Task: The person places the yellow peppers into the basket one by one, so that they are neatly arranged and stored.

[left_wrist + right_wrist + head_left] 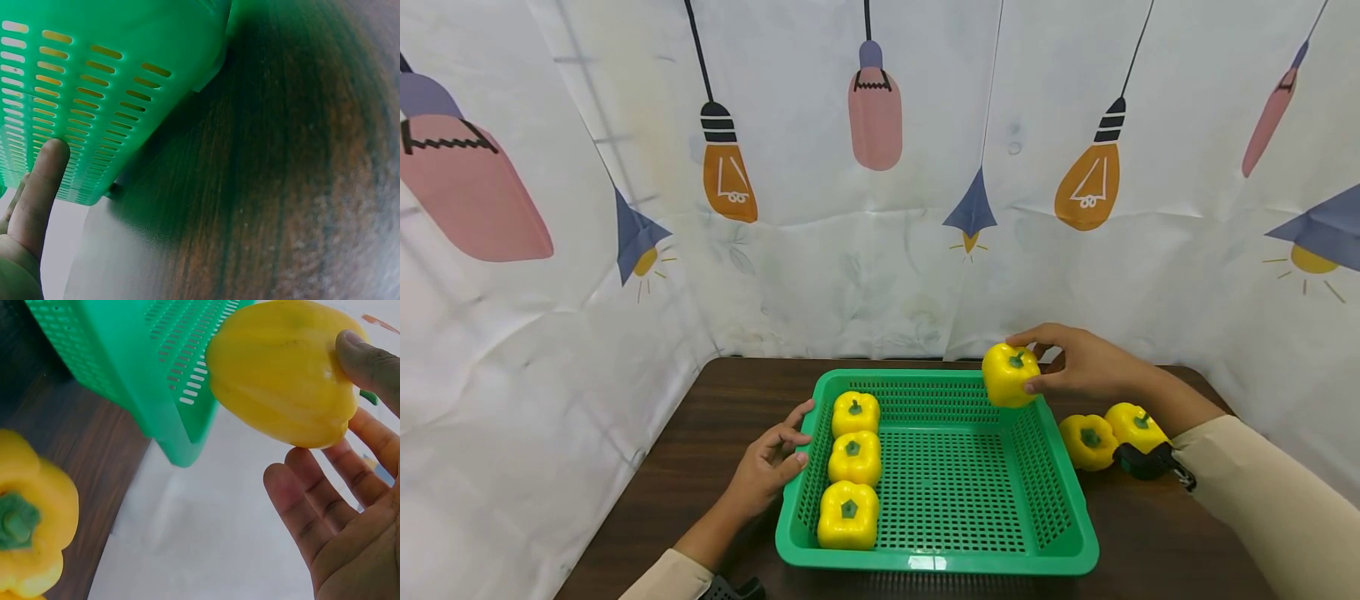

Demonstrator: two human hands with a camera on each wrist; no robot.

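A yellow bell pepper with a green stem is held up over the back right corner of a green plastic basket. My right hand grips it between thumb and fingers; in the right wrist view the thumb lies across the pepper near its stem end. Inside the basket, three yellow bell peppers stand in a row along the left wall, stems up. My left hand rests against the outside of that wall with its fingers extended, and one fingertip touches the slotted side in the left wrist view.
Two more yellow bell peppers lie on the dark wooden table right of the basket, beneath the right forearm. Behind the table hangs a white cloth printed with lamps and bulbs. A black wrist strap shows on the right arm.
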